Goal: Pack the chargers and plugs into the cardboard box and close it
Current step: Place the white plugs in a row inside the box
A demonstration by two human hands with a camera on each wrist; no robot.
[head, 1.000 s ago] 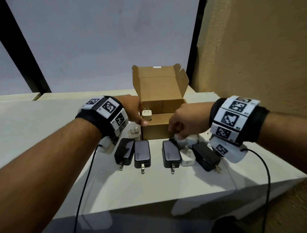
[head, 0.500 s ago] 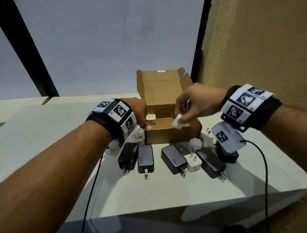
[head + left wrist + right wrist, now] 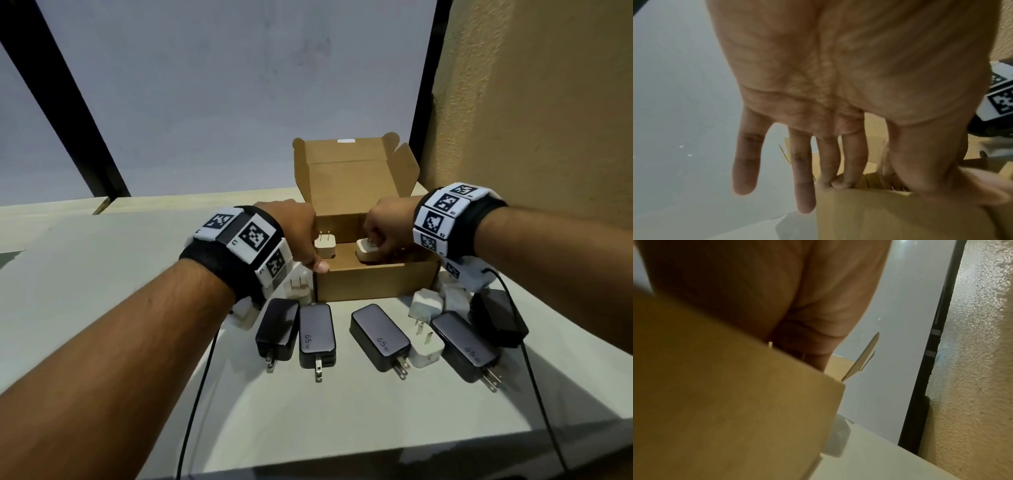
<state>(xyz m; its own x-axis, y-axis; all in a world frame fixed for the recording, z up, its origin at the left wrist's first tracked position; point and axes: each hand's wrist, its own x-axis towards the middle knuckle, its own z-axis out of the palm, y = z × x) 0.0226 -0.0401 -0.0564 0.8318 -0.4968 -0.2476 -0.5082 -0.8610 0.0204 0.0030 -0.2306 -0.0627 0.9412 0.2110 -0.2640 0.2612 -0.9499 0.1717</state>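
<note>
The open cardboard box (image 3: 376,284) stands mid-table with its lid upright. One white plug (image 3: 324,245) stands inside at the left, prongs up. My right hand (image 3: 380,233) reaches down into the box and its curled fingers hold a second white plug (image 3: 364,251) low inside. My left hand (image 3: 310,253) rests on the box's front left corner; in the left wrist view its fingers (image 3: 846,162) are straight against the rim of the box (image 3: 890,214). The right wrist view shows mostly the box wall (image 3: 735,394).
Several black chargers (image 3: 317,335) (image 3: 380,337) (image 3: 464,346) lie in a row in front of the box, with white plugs (image 3: 299,287) (image 3: 426,303) among them. A rough tan wall (image 3: 531,102) rises close on the right. The table's front edge (image 3: 342,459) is near me.
My right hand picked a white plug up from the table, carried it over the box and lowered it inside. My left hand stayed on the box's corner.
</note>
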